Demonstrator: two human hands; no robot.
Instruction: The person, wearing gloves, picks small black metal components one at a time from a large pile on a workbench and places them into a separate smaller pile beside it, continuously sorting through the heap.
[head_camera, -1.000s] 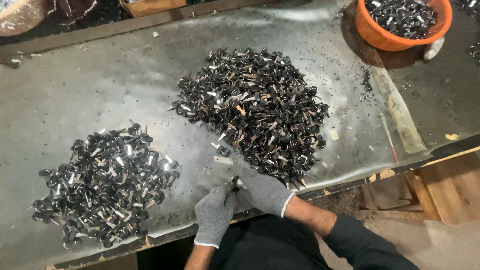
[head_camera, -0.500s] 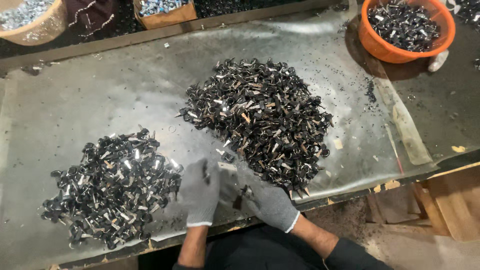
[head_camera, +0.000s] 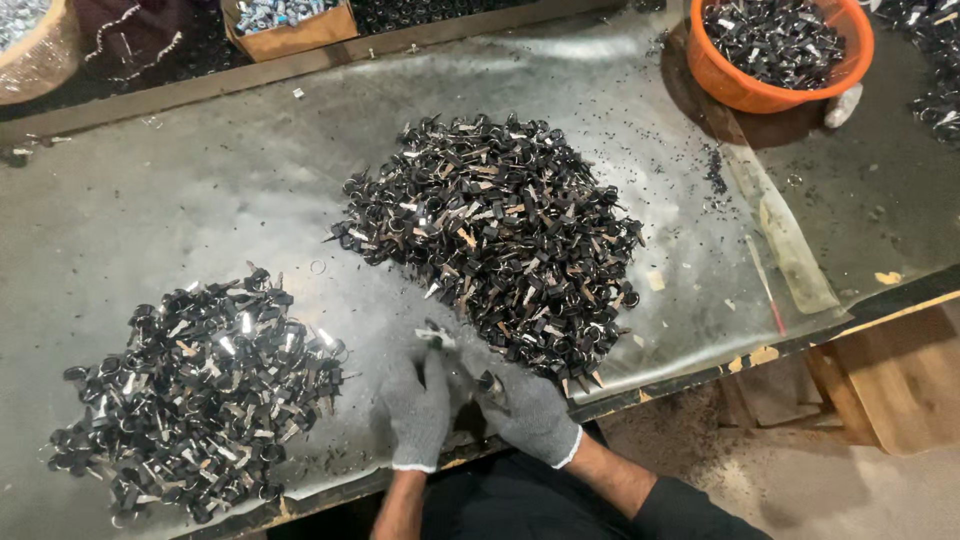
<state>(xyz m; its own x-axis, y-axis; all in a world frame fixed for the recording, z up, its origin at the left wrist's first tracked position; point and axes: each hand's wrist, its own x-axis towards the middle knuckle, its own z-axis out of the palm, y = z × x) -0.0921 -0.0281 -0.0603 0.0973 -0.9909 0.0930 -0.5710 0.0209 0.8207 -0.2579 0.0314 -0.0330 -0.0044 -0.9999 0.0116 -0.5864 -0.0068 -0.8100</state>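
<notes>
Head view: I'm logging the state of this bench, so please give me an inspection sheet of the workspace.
Surface: grey metal bench top, scuffed, with a clear plastic sheet over its right part.
Job's things: big pile of small black and metal parts in the middle; second pile at left; one small part held between both hands.
Clutter: loose black bits and specks scattered around the piles.
Grippers: left hand and right hand, both in grey knit gloves, close together at the near edge.
Cables: nothing seen.
Surroundings: orange bowl of parts top right; cardboard box at the back; wooden frame below right.
</notes>
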